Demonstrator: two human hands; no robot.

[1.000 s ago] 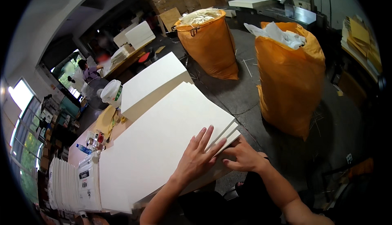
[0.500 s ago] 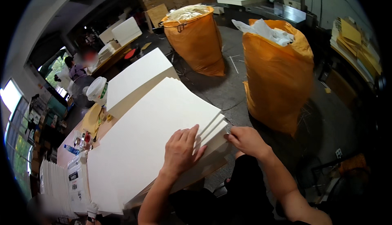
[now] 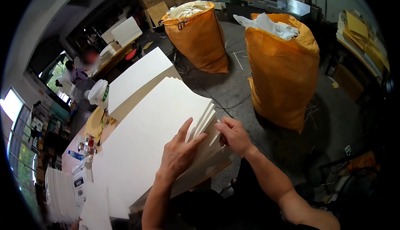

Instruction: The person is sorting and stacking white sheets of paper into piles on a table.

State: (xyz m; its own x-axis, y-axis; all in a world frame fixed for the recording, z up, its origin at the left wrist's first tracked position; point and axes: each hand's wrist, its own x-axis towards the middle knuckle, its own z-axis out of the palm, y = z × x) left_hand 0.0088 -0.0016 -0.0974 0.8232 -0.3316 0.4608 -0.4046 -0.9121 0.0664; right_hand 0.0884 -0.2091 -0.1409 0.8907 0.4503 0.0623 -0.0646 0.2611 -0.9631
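Note:
A broad stack of large white paper sheets (image 3: 141,125) lies on the table in front of me, its near right corner fanned into several lifted layers. My left hand (image 3: 180,153) rests on top beside that corner. Its forefinger is stretched out and its thumb spread toward the layer edges. At the corner, my right hand (image 3: 234,135) has its fingers bent in a pinch on the lower sheets; its fingertips are partly hidden.
Behind lies another thick white stack (image 3: 139,77), beside a white bucket (image 3: 98,92). Two full orange sacks (image 3: 198,42) (image 3: 281,75) stand on the floor to the right. A bottle (image 3: 76,155) and bundled sheets (image 3: 60,194) are at left. A person (image 3: 75,72) is far left.
My right hand has moved left and slightly up along the corner. The left thumb and forefinger have spread apart. The layers have shifted left, and a white sheet shows at the lower left.

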